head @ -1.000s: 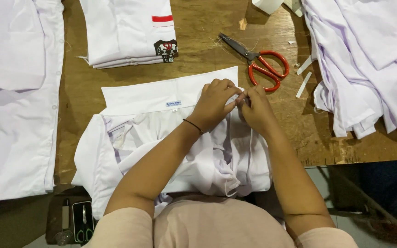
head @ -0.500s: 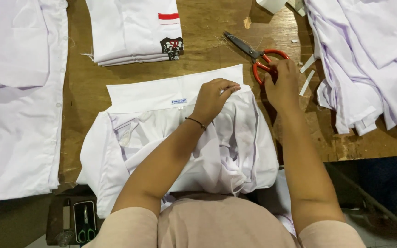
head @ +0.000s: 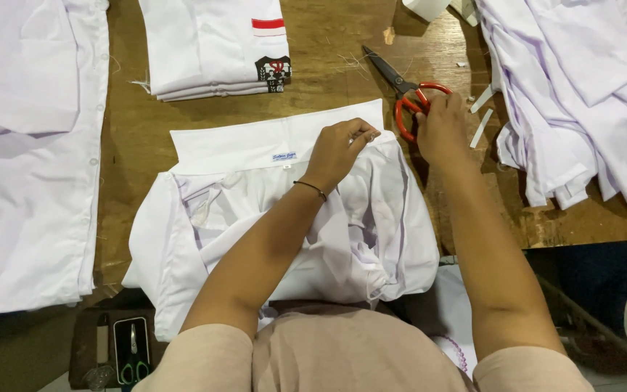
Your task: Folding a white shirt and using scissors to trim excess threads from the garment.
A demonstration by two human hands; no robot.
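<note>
A white shirt (head: 248, 218) lies spread in front of me on the wooden table (head: 328, 51), collar (head: 255, 145) pointing away. My left hand (head: 339, 149) pinches the right end of the collar between closed fingers. My right hand (head: 440, 127) rests on the red handles of a pair of scissors (head: 408, 91), fingers curled over them; the blades point away to the upper left and lie flat on the table.
A folded stack of white shirts with a red-and-black badge (head: 215, 47) lies beyond. Another white shirt (head: 27, 152) covers the left side. A heap of white shirts (head: 575, 94) fills the right. Small white fabric strips (head: 482, 116) lie beside the scissors. A small snipper (head: 132, 356) sits at lower left.
My right hand left the collar and moved right and away to the scissors' handles. My left hand kept its pinch on the collar end.
</note>
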